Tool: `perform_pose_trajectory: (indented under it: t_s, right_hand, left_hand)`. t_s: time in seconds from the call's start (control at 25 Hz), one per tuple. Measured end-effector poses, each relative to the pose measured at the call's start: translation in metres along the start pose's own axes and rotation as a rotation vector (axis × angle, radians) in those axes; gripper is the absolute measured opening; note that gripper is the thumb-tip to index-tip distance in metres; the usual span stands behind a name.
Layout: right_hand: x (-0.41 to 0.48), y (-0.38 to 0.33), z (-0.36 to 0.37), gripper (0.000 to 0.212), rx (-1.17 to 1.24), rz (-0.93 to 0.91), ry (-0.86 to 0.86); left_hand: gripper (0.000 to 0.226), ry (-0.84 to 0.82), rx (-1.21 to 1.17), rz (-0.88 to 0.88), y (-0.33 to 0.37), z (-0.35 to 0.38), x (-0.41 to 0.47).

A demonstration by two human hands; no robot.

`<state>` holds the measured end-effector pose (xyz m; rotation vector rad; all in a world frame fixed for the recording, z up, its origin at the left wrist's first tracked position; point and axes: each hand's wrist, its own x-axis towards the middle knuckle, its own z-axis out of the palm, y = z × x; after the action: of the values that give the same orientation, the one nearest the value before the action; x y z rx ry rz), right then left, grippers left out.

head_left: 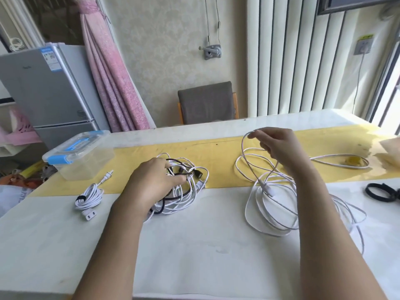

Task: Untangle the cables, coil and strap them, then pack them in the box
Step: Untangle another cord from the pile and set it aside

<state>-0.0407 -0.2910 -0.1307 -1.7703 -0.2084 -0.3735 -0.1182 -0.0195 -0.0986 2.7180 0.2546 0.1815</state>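
Observation:
A tangle of white and black cables lies at the table's middle; my left hand rests on it, fingers curled into the strands. My right hand is raised above the yellow strip and pinches a loop of a long white cable, whose loose coils hang down and spread over the table below it. A coiled white power cable, bound with a black strap, lies at the left. The clear plastic box with a blue-latched lid stands shut at the far left.
Black straps lie at the right edge. Another stretch of white cable lies on the yellow strip at the back right. A grey chair stands behind the table, a fridge at the left.

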Motion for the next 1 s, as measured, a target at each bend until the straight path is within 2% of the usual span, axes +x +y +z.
perform_pose_trajectory:
  t_s: [0.08,0.24,0.28,0.36,0.4,0.52,0.6,0.68,0.72,0.84,0.92,1.0]
  right_hand:
    - [-0.007,-0.015,0.005,0.019,-0.016,-0.043,-0.159]
    - [-0.018,-0.054,0.009,0.021,-0.034,-0.104,-0.348]
    - [-0.021,-0.065,0.009,0.02,-0.049,-0.133,-0.38]
    - [-0.025,-0.085,0.005,0.018,-0.087,-0.166,-0.427]
    - [-0.027,-0.092,0.001,0.017,-0.114,-0.166,-0.436]
    - [-0.028,-0.101,-0.018,0.024,-0.247,-0.165,-0.34]
    - [-0.026,-0.101,-0.031,0.026,-0.292,-0.153,-0.24]
    - [-0.023,-0.096,-0.037,0.018,-0.334,-0.144,-0.185]
    - [-0.022,-0.093,-0.036,0.013,-0.358,-0.142,-0.179]
    - [-0.017,-0.075,-0.022,0.004,-0.399,-0.182,-0.168]
    - [-0.015,-0.061,-0.009,0.013,-0.441,-0.227,-0.164]
    - [-0.014,-0.049,0.007,0.025,-0.523,-0.264,-0.242]
  left_hand:
    - [0.048,-0.047,-0.149,0.121,0.017,0.002,-0.007]
    - [0.052,-0.253,-0.5,0.339,0.043,0.029,-0.005]
    - [0.042,-0.247,-0.557,0.375,0.048,0.036,-0.004]
    - [0.008,-0.262,-0.773,0.375,0.057,0.043,-0.007]
    - [0.014,-0.316,-0.918,0.37,0.059,0.043,-0.007]
    - [0.034,-0.576,-1.268,0.328,0.048,0.038,-0.008]
    - [0.035,-0.822,-1.378,0.257,0.033,0.036,-0.004]
    - [0.032,-1.112,-1.464,0.211,0.017,0.035,0.0]
    - [0.027,-1.201,-1.46,0.204,0.012,0.034,-0.002]
    - [0.016,-1.237,-1.514,0.215,0.003,0.035,-0.009]
    - [0.025,-1.262,-1.773,0.22,0.004,0.034,-0.01]
    - [0.035,-1.08,-2.043,0.237,0.005,0.029,-0.004]
